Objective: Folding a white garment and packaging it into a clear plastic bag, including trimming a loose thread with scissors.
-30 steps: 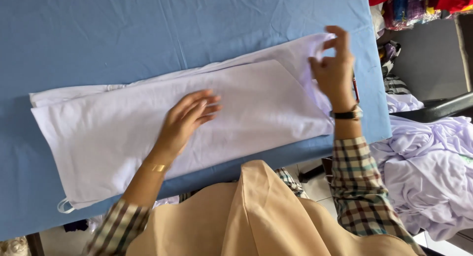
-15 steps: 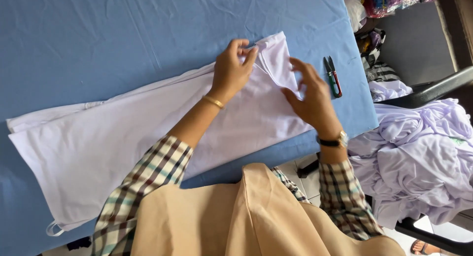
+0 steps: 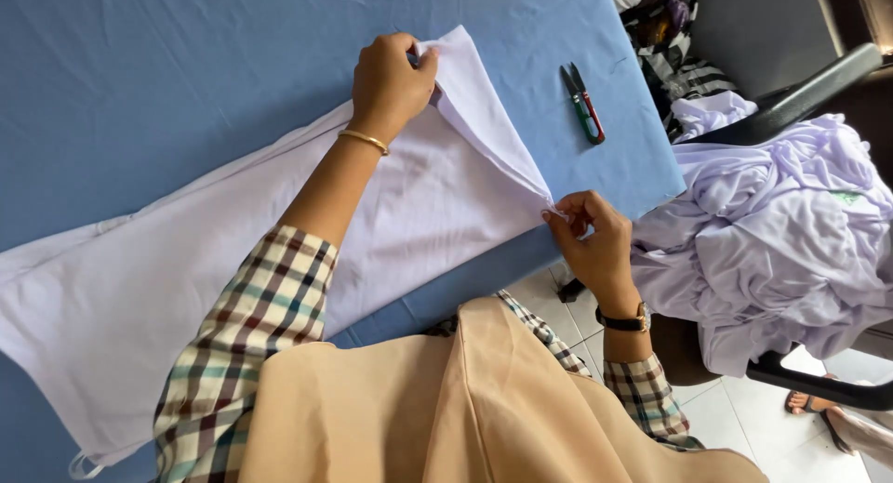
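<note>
Both hands have drawn apart since the earlier frame: the left hand keeps its grip pinched on the far corner of the white cloth, while the right hand has dropped to the near corner, grip clenched on it at the worktop's edge. Between them the cloth's end fold stands raised. The rest lies flat along the blue worktop, its far left end cut off by the frame. A plaid sleeve hides part of it. Thread snips lie well apart on the worktop. A heap of lilac cloth fills a chair beside a tiled floor.
</note>
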